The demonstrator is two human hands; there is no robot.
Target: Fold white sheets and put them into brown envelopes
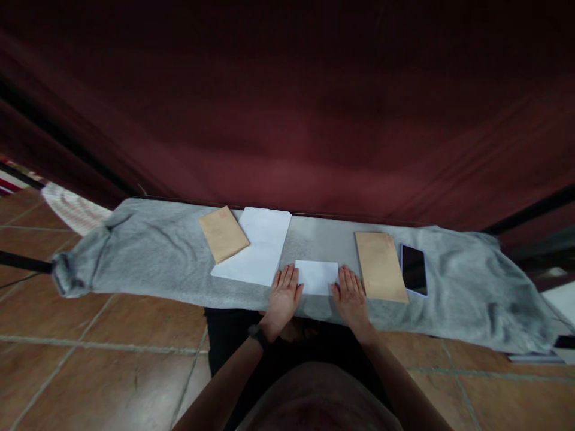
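A small white sheet of paper (318, 278), perhaps folded, lies flat on the grey cloth in front of me. My left hand (284, 293) rests flat at its left edge, fingers stretched forward and holding nothing. At the right edge my right hand (351, 296) lies the same way, palm down with fingers extended. Left of my hands is a stack of larger white paper (260, 245), with a brown envelope (224, 234) over its left part. Another brown envelope, or a pile of them (381, 267), lies just right of my right hand.
A phone (414, 270) with a dark screen lies beside the right-hand envelope. Grey cloth (153, 257) covers the long narrow surface, its ends bunched. A dark red panel (287, 149) rises along the back edge. Brown floor tiles (135, 371) show below.
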